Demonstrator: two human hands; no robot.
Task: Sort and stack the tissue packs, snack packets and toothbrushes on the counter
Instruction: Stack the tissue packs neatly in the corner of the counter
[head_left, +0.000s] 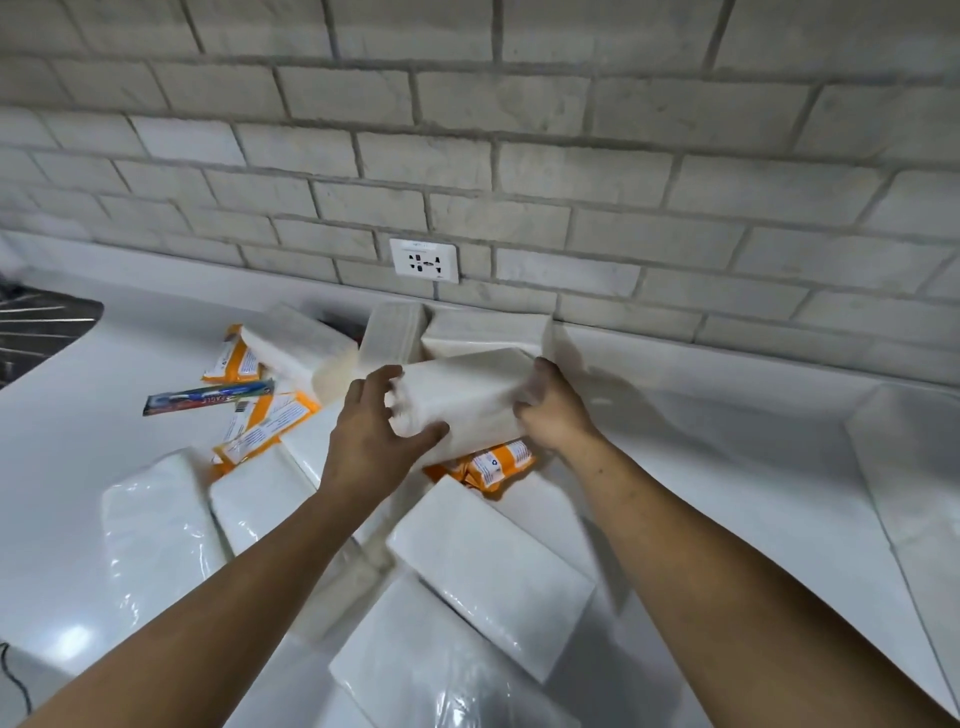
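Note:
Both hands grip one white tissue pack (467, 397) held above the pile: my left hand (371, 431) on its left end, my right hand (550, 410) on its right end. Several more white tissue packs lie around, such as one in front (488, 566), one at the left (156, 525) and one leaning by the wall (301, 348). Orange snack packets lie at the left (265, 423), further back (234, 358) and under the held pack (493, 465). A packaged toothbrush (208, 397) lies across the left packets.
The white counter (727, 467) runs to a grey brick wall with a socket (424, 260). A sink edge (41, 322) shows at far left. Another white pack (914, 452) sits at far right. A dark cable (15, 680) hangs at the bottom left.

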